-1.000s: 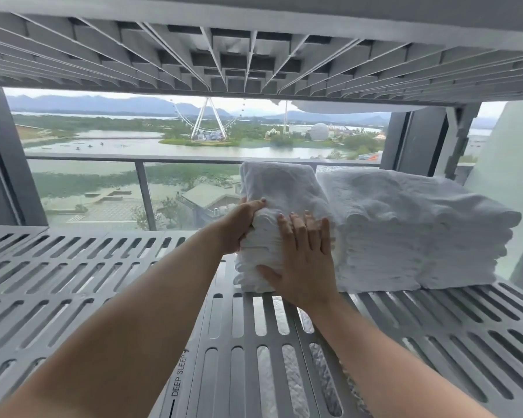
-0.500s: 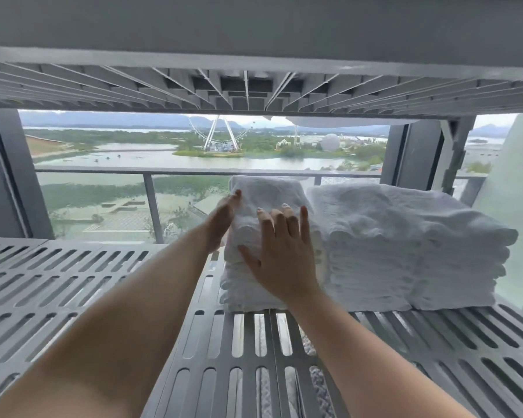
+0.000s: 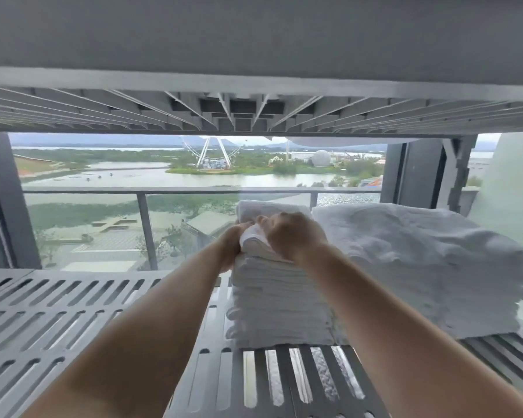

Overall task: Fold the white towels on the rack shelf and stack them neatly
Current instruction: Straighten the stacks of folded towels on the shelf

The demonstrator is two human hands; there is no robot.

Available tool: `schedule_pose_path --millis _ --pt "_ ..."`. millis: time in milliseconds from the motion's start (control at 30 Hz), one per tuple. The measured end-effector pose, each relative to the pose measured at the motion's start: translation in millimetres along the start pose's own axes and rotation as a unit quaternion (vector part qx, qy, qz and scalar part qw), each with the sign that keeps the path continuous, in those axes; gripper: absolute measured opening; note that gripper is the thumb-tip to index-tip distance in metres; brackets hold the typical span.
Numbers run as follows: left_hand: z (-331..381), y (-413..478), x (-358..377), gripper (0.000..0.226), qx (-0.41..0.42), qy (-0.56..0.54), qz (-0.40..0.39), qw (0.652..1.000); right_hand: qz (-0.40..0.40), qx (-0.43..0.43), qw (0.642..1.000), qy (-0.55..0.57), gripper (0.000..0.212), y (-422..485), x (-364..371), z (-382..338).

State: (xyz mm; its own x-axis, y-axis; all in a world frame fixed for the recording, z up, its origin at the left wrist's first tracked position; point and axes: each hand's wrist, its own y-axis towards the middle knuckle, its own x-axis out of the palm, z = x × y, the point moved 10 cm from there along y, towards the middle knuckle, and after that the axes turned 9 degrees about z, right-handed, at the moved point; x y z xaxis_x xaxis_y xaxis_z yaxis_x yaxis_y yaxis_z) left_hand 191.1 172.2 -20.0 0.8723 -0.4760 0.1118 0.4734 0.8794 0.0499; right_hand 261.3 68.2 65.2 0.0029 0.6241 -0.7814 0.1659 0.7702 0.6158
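Observation:
A narrow stack of folded white towels (image 3: 281, 306) stands on the grey slotted rack shelf (image 3: 73, 321), right of centre. My left hand (image 3: 231, 245) grips the upper left edge of the top towel (image 3: 255, 236). My right hand (image 3: 293, 235) curls over the same towel from the right, fingers bent down on it. The towel's front edge is lifted between both hands. A wider stack of white towels (image 3: 420, 267) sits tight against the narrow stack on its right.
Another shelf (image 3: 254, 113) hangs low overhead. Behind the shelf is a glass balcony railing (image 3: 145, 224) with a river view. A dark rack post (image 3: 417, 173) stands at the back right, and a pale wall (image 3: 514, 188) lies at the far right.
Both hands have risen from the front face of the narrow stack to its top and now curl round the top towel. The camera has dropped lower and closer.

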Motion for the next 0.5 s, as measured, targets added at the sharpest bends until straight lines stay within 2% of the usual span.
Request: schedule_pose_path --millis 67,100,200,267,433,500 --pt "9 -1 -2 0.036 0.029 0.027 0.007 0.999 0.031 0.04 0.999 -0.002 0.043 26 -4 7" --pt "11 -1 -5 0.041 0.041 0.049 0.016 0.998 0.018 0.044 0.999 -0.006 0.041 34 3 7" --pt "11 -1 -22 0.054 0.078 0.123 0.062 0.987 -0.09 0.055 0.994 0.007 0.052 43 49 8" --pt "9 2 -31 0.054 0.096 0.136 0.076 0.983 -0.132 0.08 0.988 0.025 0.055 45 75 13" --pt "-22 6 -21 0.067 0.009 0.078 0.026 0.997 -0.186 0.11 0.976 0.007 0.061 53 102 19" --pt "-28 8 -18 0.07 -0.009 0.064 0.013 0.998 -0.185 0.118 0.976 0.003 0.063 53 106 23"
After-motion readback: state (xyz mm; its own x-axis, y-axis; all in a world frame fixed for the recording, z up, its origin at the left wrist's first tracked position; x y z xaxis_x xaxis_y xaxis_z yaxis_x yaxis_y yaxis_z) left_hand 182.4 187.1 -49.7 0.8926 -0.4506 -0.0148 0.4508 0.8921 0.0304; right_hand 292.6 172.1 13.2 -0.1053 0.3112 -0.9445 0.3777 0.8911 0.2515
